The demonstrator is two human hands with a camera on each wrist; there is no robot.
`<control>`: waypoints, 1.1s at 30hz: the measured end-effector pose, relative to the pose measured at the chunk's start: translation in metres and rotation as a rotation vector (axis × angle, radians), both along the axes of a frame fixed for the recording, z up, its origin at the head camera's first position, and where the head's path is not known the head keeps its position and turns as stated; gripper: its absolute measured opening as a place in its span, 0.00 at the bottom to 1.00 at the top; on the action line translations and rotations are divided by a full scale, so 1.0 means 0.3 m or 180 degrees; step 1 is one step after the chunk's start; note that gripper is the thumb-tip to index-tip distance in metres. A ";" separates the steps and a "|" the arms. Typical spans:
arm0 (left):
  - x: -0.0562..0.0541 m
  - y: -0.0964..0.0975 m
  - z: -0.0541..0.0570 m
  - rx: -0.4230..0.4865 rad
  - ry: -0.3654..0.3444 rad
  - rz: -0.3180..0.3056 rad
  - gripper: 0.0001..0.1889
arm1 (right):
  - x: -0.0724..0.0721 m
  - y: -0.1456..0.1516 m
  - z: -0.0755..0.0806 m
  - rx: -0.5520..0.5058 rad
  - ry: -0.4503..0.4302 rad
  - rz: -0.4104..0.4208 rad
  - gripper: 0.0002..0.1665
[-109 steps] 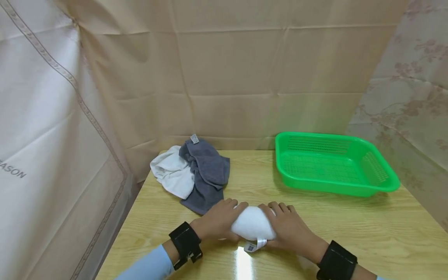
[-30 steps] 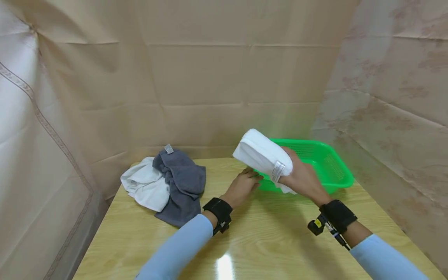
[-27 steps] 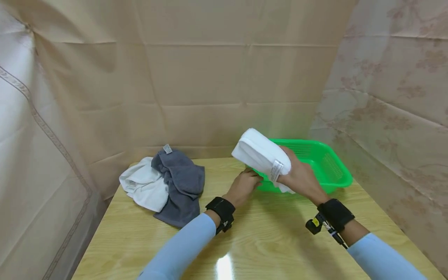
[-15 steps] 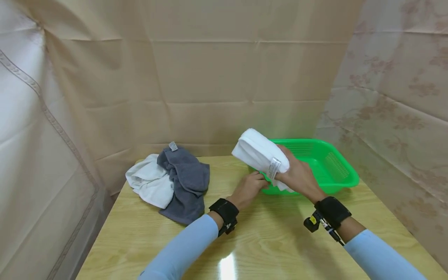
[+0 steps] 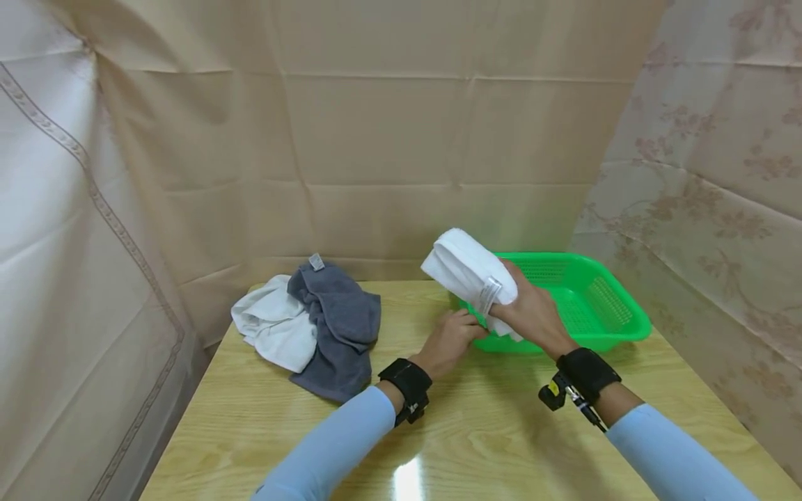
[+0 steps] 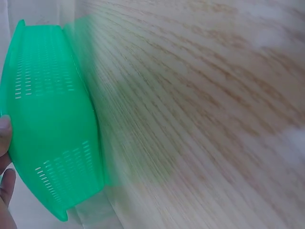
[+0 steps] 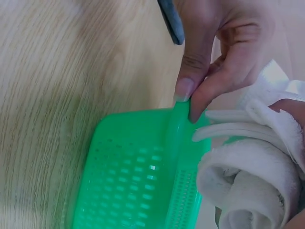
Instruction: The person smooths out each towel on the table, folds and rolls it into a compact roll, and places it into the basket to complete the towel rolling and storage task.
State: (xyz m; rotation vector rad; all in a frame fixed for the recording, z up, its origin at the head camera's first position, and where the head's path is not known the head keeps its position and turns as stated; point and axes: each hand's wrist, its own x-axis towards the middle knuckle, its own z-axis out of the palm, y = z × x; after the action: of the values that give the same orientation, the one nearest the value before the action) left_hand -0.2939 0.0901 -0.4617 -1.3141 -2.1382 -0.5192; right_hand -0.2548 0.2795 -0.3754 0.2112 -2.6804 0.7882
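Over the near left corner of a green plastic basket (image 5: 617, 303), my right hand (image 5: 532, 313) grips a rolled white towel (image 5: 460, 261), tilted, with its label facing me. The coiled end of the towel (image 7: 245, 191) shows in the right wrist view. My left hand (image 5: 447, 342) is at that same corner. Seen from the right wrist, the left hand (image 7: 219, 47) pinches the basket's rim between thumb and fingers. Only a few fingertips of it show at the edge of the left wrist view, against the side of the basket (image 6: 52, 119). The towel overlaps part of the basket's rim.
A crumpled white cloth (image 5: 269, 323) and a grey towel (image 5: 338, 327) lie together on the wooden table (image 5: 489, 445) at the left. A beige curtain (image 5: 376, 139) hangs along the back, with a floral cloth (image 5: 720, 195) on the right.
Earlier both hands held the rolled towel near the table's front. The right hand has since carried it to the basket, and the left has moved to the rim. The last second shows only slight shifts.
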 end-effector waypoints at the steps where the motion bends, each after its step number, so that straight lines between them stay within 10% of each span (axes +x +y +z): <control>1: 0.000 0.001 0.001 -0.0013 -0.0043 -0.0011 0.09 | -0.004 0.002 -0.001 -0.0020 -0.0006 -0.0026 0.52; 33: 0.010 0.011 0.002 0.0010 -0.0081 -0.0121 0.09 | -0.057 0.044 -0.042 0.0017 0.0156 -0.0277 0.52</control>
State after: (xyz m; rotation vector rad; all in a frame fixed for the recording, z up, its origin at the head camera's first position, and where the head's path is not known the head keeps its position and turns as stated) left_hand -0.2908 0.0933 -0.4612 -1.3555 -2.1358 -0.5575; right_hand -0.2718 0.2928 -0.3880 0.1127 -2.6265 0.7400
